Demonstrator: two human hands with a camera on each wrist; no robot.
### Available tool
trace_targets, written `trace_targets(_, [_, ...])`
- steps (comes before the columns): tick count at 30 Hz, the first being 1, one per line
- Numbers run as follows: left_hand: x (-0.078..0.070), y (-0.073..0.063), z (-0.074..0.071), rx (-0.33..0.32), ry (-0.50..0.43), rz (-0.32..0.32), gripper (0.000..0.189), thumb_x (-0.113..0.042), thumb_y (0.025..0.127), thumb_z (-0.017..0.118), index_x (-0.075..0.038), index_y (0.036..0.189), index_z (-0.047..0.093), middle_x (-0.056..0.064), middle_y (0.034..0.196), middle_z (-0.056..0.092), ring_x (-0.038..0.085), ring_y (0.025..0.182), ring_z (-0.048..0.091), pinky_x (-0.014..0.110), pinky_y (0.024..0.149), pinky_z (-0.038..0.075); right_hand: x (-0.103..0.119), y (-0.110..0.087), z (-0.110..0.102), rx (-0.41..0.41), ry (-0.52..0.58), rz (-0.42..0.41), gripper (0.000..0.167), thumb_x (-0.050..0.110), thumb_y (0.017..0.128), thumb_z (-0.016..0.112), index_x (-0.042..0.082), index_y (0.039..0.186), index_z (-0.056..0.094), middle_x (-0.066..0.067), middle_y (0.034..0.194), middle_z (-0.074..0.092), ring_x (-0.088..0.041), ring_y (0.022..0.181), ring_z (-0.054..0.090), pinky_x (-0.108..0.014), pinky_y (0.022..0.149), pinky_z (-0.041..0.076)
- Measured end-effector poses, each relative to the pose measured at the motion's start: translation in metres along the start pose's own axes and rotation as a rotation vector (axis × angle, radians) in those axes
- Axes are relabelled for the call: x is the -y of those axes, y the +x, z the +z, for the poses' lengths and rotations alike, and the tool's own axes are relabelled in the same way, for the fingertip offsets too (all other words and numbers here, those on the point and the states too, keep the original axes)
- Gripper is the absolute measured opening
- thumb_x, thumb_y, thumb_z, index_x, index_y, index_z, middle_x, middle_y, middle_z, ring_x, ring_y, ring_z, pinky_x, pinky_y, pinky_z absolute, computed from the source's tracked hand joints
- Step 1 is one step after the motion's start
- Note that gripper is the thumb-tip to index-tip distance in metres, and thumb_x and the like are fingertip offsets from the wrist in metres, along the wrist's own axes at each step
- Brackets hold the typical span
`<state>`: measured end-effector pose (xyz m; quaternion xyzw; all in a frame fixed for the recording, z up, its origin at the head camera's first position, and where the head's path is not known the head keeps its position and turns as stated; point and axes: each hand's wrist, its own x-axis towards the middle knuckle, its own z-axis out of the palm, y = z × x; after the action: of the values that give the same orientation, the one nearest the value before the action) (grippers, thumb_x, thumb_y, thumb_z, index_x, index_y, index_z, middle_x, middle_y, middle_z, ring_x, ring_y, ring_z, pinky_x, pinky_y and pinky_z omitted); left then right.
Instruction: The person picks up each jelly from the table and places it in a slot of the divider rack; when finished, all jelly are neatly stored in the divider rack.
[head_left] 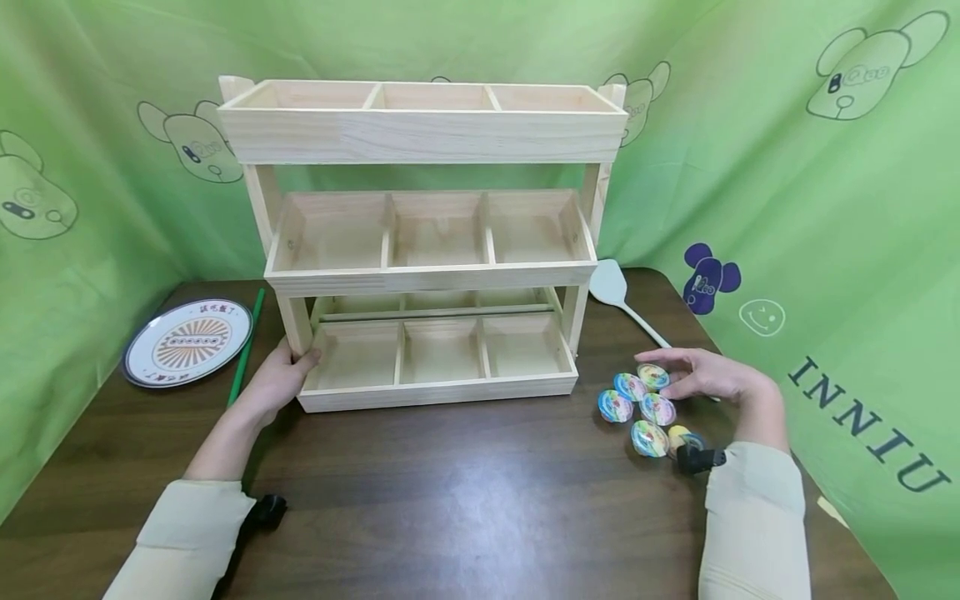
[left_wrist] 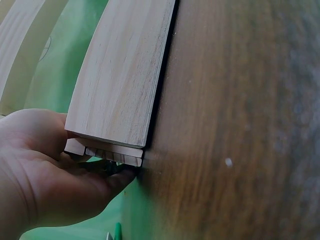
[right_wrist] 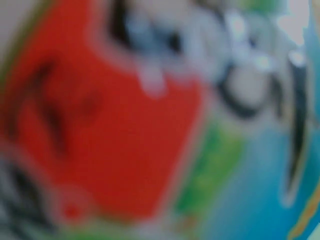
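A pale wooden three-tier rack (head_left: pixel 420 275) with divided trays stands at the middle of the table. My left hand (head_left: pixel 283 379) grips its lower left corner, thumb near the post. In the left wrist view, that hand (left_wrist: pixel 55 165) wraps the end of the bottom tray (left_wrist: pixel 120 75); some fingers are hidden behind the wood. Several small jelly cups with printed lids (head_left: pixel 649 438) cluster right of the rack. My right hand (head_left: pixel 708 375) pinches the farthest jelly cup (head_left: pixel 653 377) between thumb and fingers. The right wrist view shows a blurred red and blue printed surface (right_wrist: pixel 130 130) close up.
On the left lie a round patterned plate (head_left: pixel 187 343) and a green stick (head_left: pixel 246 350). A white spatula-like tool (head_left: pixel 609 283) rests behind the jelly cups, its handle running toward my right hand. Green printed cloth (head_left: pixel 847 250) hangs around the table's back and sides.
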<state>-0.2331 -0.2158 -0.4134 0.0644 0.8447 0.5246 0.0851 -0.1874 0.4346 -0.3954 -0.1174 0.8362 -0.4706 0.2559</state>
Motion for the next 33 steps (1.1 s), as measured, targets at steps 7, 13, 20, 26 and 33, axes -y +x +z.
trace_targets(7, [-0.001, -0.001, 0.000, 0.004, 0.002, 0.002, 0.068, -0.019, 0.109, 0.040, 0.009, 0.157, 0.000, 0.039, 0.157, 0.019, 0.051, 0.140, 0.028, 0.063, 0.112, 0.027, 0.002, 0.003, 0.001, -0.082, -0.028, 0.046, 0.061, 0.012, 0.088, 0.077, -0.002, 0.142, 0.053, -0.010, 0.119, 0.067, -0.019, 0.102, 0.065, -0.029, 0.088, 0.052])
trace_targets(13, [-0.002, -0.001, -0.001, 0.007, -0.002, 0.003, 0.068, -0.017, 0.109, 0.040, 0.010, 0.157, 0.000, 0.039, 0.157, 0.018, 0.051, 0.141, 0.027, 0.064, 0.112, 0.026, 0.001, 0.004, 0.001, -0.159, -0.056, 0.033, 0.056, 0.012, 0.087, 0.080, -0.002, 0.136, 0.058, -0.009, 0.114, 0.068, -0.015, 0.098, 0.064, -0.028, 0.085, 0.052])
trace_targets(20, [-0.002, -0.001, -0.001, 0.014, -0.005, -0.001, 0.068, -0.017, 0.109, 0.039, 0.010, 0.156, -0.001, 0.040, 0.156, 0.017, 0.052, 0.141, 0.025, 0.065, 0.112, 0.025, 0.002, 0.000, 0.000, -0.248, -0.102, 0.038, 0.056, 0.014, 0.085, 0.081, 0.002, 0.136, 0.061, -0.007, 0.116, 0.068, -0.013, 0.102, 0.061, -0.025, 0.085, 0.050])
trace_targets(26, [-0.002, 0.000, -0.001, 0.010, -0.009, 0.006, 0.067, -0.017, 0.109, 0.039, 0.012, 0.155, 0.000, 0.041, 0.155, 0.018, 0.052, 0.141, 0.025, 0.064, 0.112, 0.026, 0.006, -0.007, -0.004, -0.290, -0.153, 0.027, 0.056, 0.014, 0.086, 0.082, 0.000, 0.135, 0.061, -0.007, 0.113, 0.071, -0.010, 0.100, 0.061, -0.020, 0.087, 0.046])
trace_targets(33, [0.001, 0.000, -0.001, 0.015, -0.016, 0.000, 0.066, -0.017, 0.110, 0.038, 0.013, 0.155, 0.000, 0.040, 0.156, 0.017, 0.052, 0.141, 0.024, 0.064, 0.113, 0.025, 0.018, -0.013, -0.003, -0.308, -0.232, 0.012, 0.053, 0.020, 0.087, 0.082, 0.004, 0.134, 0.063, -0.006, 0.115, 0.071, -0.007, 0.099, 0.061, -0.020, 0.085, 0.048])
